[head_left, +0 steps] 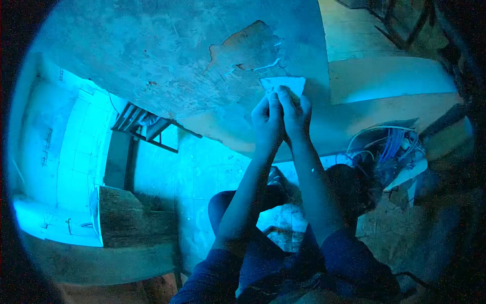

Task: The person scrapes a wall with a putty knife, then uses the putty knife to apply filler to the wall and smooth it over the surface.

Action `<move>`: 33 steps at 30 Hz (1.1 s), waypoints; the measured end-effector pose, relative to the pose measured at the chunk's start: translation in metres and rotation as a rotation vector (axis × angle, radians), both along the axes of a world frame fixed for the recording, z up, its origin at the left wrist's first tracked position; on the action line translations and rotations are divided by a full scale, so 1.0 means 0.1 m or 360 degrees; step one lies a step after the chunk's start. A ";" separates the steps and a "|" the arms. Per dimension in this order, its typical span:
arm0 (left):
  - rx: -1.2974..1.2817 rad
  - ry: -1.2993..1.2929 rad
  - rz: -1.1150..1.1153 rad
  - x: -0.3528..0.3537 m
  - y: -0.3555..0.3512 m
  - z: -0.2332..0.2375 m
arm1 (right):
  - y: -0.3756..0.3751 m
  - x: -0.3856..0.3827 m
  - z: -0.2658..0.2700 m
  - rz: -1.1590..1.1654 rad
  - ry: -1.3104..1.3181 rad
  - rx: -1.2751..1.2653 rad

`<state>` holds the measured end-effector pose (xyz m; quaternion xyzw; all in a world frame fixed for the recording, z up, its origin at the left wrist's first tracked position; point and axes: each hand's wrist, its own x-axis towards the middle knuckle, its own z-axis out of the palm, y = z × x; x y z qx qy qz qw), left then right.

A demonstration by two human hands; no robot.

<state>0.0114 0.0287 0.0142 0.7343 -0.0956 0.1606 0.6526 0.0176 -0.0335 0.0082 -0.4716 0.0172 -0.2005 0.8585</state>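
A pale, flat, roughly trapezoid piece (pixel 268 82) is held over the worn tabletop (pixel 152 55). My left hand (pixel 267 114) grips its near edge from the left, fingers closed with the thumb on top. Close beside it, my right hand (pixel 297 110) pinches the same piece from the right. The two hands nearly touch at the thumbs. Just beyond the piece, the table has a brownish patch of peeled surface (pixel 245 45), with a thin white strand (pixel 268 66) along its near edge. Blue light hides the piece's true colour and material.
A tangle of cables (pixel 397 144) lies to the right, below the table's edge. At left stands a slatted frame (pixel 147 126) on the tiled floor (pixel 202 167). A wooden panel (pixel 134 218) is at lower left. My legs are beneath my arms.
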 end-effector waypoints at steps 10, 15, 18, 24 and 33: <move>0.0094 0.0021 0.0052 -0.12 -0.10 -0.08 | -0.03 -0.05 -0.21 -0.0114 -0.0001 0.0205; 0.0082 0.0036 0.0019 -0.13 -0.17 -0.07 | -0.11 -0.06 -0.19 -0.0141 0.0100 0.0172; -0.0011 0.0018 0.0012 -0.10 -0.16 -0.11 | -0.13 -0.06 -0.16 -0.0088 0.0046 0.0056; 0.0084 -0.0012 0.0029 -0.09 -0.12 -0.10 | -0.09 -0.06 -0.15 -0.0108 0.0080 0.0060; -0.0019 -0.0053 0.0008 -0.02 -0.01 -0.01 | 0.03 0.01 -0.03 -0.0099 0.0025 0.0110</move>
